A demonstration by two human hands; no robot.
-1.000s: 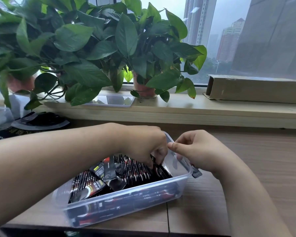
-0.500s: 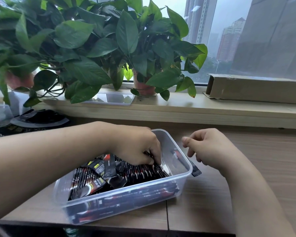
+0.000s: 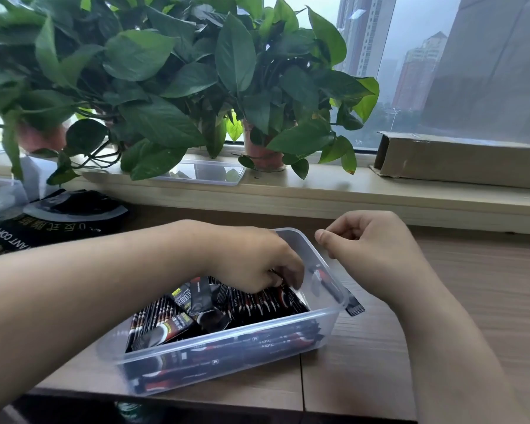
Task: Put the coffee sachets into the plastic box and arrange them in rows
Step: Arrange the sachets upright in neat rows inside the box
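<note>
A clear plastic box [image 3: 227, 358] sits on the wooden table, filled with several black and red coffee sachets [image 3: 257, 304] standing in rows, plus a few loose ones [image 3: 196, 299] lying on top. My left hand [image 3: 257, 261] reaches into the box's far right corner, fingertips pressed down among the upright sachets. My right hand [image 3: 371, 255] hovers just right of the box, fingers loosely curled, holding nothing I can see. One sachet [image 3: 354, 307] lies on the table outside the box's right wall.
A black coffee bag [image 3: 43, 228] lies at the left. The window sill behind carries leafy potted plants [image 3: 172, 87], a clear lid [image 3: 205, 172] and a long cardboard box [image 3: 462, 160]. The table's front edge runs just below the box.
My right hand let go near the box's corner and drew back to the right and up. My left hand pushed deeper into the sachets at the box's right end.
</note>
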